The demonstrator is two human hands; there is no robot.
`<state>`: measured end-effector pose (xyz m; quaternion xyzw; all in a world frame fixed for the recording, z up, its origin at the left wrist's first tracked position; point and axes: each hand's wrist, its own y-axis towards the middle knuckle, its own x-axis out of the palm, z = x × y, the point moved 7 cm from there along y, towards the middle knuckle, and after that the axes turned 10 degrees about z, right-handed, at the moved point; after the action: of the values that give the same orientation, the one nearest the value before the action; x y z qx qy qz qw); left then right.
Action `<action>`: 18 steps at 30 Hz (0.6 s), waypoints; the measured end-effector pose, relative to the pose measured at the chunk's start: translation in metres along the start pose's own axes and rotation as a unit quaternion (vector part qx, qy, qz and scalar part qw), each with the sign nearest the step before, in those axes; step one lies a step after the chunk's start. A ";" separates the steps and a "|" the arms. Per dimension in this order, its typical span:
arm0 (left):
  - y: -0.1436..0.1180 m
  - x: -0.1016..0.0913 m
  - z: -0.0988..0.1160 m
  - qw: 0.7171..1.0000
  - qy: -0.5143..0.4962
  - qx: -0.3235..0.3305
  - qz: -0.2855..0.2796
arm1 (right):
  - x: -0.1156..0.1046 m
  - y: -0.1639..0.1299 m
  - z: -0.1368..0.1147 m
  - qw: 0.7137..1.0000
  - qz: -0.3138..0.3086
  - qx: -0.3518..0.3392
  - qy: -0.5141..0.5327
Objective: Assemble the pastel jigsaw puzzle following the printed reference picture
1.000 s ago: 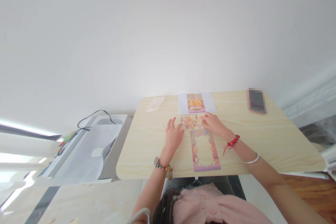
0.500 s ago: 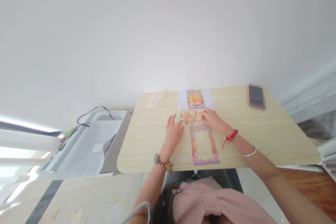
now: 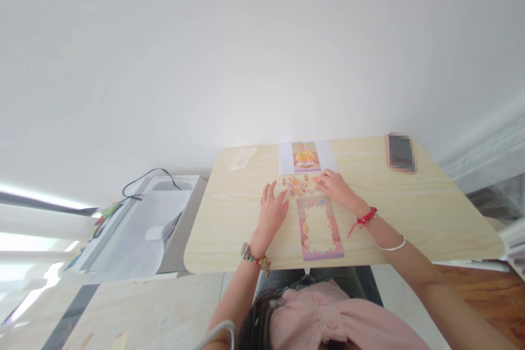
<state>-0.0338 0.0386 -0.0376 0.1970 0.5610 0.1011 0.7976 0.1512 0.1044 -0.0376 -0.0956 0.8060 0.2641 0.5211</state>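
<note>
Small loose jigsaw puzzle pieces point(image 3: 301, 185) lie scattered in a patch between my hands. Just left of them rests my left hand point(image 3: 273, 206), fingers spread on the table and holding nothing. My right hand point(image 3: 333, 186) is at the patch's right edge, its fingertips bent together over the pieces; whether one is pinched there is too small to make out. Below the pieces lies a pink and purple puzzle frame point(image 3: 304, 249), its border assembled and its middle showing bare wood. Behind the pieces is a sheet with a printed picture point(image 3: 306, 156) of a yellow figure.
The light wood table point(image 3: 229, 219) stands against a white wall. A phone point(image 3: 401, 152) with a blurred screen lies at the back right. A clear plastic wrapper point(image 3: 241, 158) is at the back left. Left of the table, a white cabinet point(image 3: 180, 240) carries papers and a black cable.
My right hand has shifted very slightly at the edge of the pieces. My left hand stays spread in the same place. The whole view has moved a little.
</note>
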 end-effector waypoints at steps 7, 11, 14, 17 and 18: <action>0.001 0.001 -0.004 1.000 0.009 -0.001 -0.002 | -0.016 -0.010 0.012 0.998 0.007 0.004 0.063; 0.002 0.001 -0.004 1.000 0.017 -0.003 -0.005 | -0.016 -0.007 0.012 0.996 -0.013 -0.003 0.092; 0.003 -0.001 -0.005 0.999 0.031 -0.012 -0.006 | -0.022 0.002 0.023 0.997 0.008 0.020 0.072; 0.003 -0.002 -0.009 0.999 0.040 -0.020 -0.008 | -0.022 0.011 0.027 0.998 0.010 0.022 0.062; 0.003 -0.002 -0.011 0.999 0.041 -0.022 -0.009 | -0.019 0.014 0.023 0.998 -0.001 0.012 0.066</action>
<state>-0.0443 0.0430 -0.0379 0.1703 0.5928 0.1144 0.7788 0.1720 0.1257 -0.0235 -0.1073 0.8414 0.2475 0.4683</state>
